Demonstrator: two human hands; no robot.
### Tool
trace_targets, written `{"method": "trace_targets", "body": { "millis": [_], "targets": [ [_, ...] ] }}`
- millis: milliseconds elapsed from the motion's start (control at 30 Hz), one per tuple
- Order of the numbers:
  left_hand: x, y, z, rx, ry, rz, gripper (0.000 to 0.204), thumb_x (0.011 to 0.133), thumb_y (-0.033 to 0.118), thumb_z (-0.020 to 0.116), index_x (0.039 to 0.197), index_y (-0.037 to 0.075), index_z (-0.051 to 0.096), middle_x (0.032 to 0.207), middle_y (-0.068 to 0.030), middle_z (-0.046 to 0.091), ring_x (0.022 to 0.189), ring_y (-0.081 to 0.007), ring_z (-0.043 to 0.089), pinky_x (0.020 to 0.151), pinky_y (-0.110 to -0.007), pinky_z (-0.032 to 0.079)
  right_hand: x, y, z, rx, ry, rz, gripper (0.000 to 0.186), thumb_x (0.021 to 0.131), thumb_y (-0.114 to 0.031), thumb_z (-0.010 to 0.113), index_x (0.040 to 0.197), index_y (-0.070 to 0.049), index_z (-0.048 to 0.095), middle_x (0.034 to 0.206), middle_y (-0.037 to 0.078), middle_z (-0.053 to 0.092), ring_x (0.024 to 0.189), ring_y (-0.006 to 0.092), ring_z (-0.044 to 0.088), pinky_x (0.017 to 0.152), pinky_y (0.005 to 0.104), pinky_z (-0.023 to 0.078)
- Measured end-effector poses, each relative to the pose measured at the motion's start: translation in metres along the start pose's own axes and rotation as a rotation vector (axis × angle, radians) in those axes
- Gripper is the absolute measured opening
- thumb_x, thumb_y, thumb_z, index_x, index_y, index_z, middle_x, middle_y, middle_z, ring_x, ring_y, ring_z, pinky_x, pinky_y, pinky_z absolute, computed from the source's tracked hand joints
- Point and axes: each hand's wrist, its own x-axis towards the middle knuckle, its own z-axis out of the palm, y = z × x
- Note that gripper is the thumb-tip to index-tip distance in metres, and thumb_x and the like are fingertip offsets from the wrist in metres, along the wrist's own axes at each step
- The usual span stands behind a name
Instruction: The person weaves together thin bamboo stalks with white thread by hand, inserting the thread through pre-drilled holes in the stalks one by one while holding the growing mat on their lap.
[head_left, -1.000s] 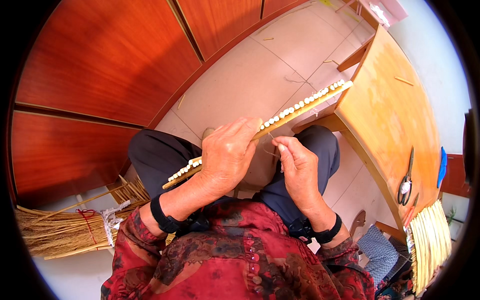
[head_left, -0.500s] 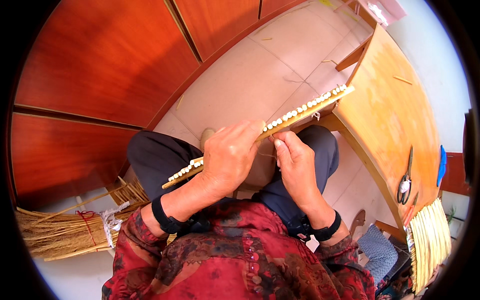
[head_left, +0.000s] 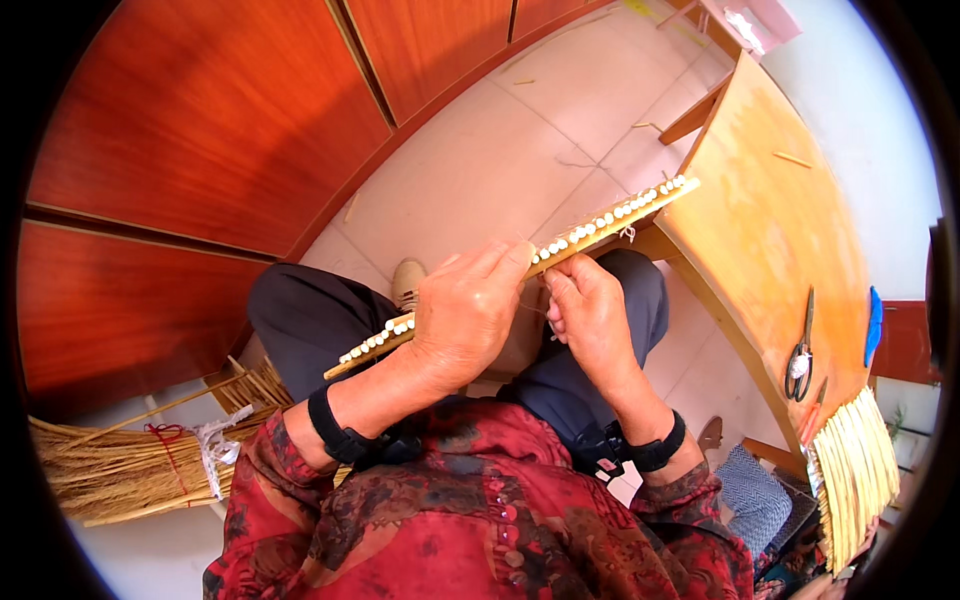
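A narrow panel of pale plant stalks, seen edge-on with its white cut ends in a row, slants over my knees, its right end higher in the picture. My left hand is closed around its middle, fingers over the far side. Just right of it, my right hand is closed in a pinch against the panel's near lower edge. A thin thread hangs in a loop between the hands; what the right fingertips pinch is too small to make out. A white thread tuft hangs near the panel's right end.
The wooden table at right bears black-handled scissors, an orange-handled tool and a loose stalk. Nearby are a blue item and a pale stalk mat. A tied bundle of stalks lies left, below red-brown cabinets.
My right hand has turned slightly and its fingertips have come up closer against the panel's lower edge. My left hand keeps its hold. The whole view has shifted a little.
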Motion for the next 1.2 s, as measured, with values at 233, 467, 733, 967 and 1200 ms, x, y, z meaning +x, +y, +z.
{"method": "trace_targets", "body": {
  "millis": [233, 467, 733, 967, 1200],
  "targets": [
    [0.000, -0.001, 0.003, 0.009, 0.018, 0.035, 0.038, 0.069, -0.001, 0.070, 0.105, 0.006, 0.058, 0.087, -0.0089, 0.061, 0.073, -0.0284, 0.061, 0.063, -0.037, 0.048, 0.003, -0.006, -0.005, 0.144, -0.023, 0.229, 0.016, 0.095, -0.010, 0.051, 0.101, 0.005, 0.056, 0.063, 0.001, 0.050, 0.050, 0.0085, 0.047, 0.043, 0.0227, 0.042],
    [-0.002, -0.003, 0.005, 0.008, 0.018, 0.040, 0.038, 0.070, 0.002, 0.069, 0.107, 0.006, 0.058, 0.087, -0.0087, 0.062, 0.074, -0.0278, 0.062, 0.064, -0.037, 0.049, 0.004, -0.011, -0.001, 0.186, -0.013, 0.278, 0.016, 0.094, -0.009, 0.050, 0.101, 0.005, 0.053, 0.065, 0.003, 0.052, 0.050, 0.0107, 0.049, 0.045, 0.0249, 0.047],
    [-0.003, -0.009, 0.004, 0.016, 0.003, 0.040, 0.036, 0.072, 0.002, 0.067, 0.107, 0.007, 0.058, 0.087, -0.0098, 0.061, 0.075, -0.0292, 0.062, 0.064, -0.039, 0.049, 0.015, -0.007, -0.001, 0.487, -0.075, 0.411, 0.021, 0.097, -0.010, 0.043, 0.104, 0.006, 0.053, 0.074, 0.009, 0.056, 0.058, 0.0161, 0.057, 0.051, 0.0302, 0.055],
    [0.004, -0.034, -0.022, -0.044, -0.032, 0.086, 0.036, 0.075, 0.003, 0.068, 0.109, 0.005, 0.058, 0.092, -0.0128, 0.063, 0.081, -0.0344, 0.062, 0.069, -0.040, 0.051, 0.007, -0.028, -0.001, 0.319, -0.140, 0.312, 0.022, 0.096, -0.013, 0.049, 0.108, 0.004, 0.056, 0.087, 0.019, 0.063, 0.072, 0.0311, 0.066, 0.060, 0.0380, 0.057],
    [0.043, -0.037, -0.082, -0.024, -0.065, 0.164, 0.035, 0.077, 0.007, 0.070, 0.110, 0.003, 0.060, 0.099, -0.0144, 0.064, 0.090, -0.0356, 0.062, 0.076, -0.038, 0.052, -0.028, -0.033, -0.038, -0.656, 0.291, -0.787, 0.013, 0.085, -0.006, 0.064, 0.098, -0.002, 0.065, 0.091, 0.015, 0.065, 0.084, 0.0324, 0.062, 0.076, 0.0391, 0.050]
  ]
}}
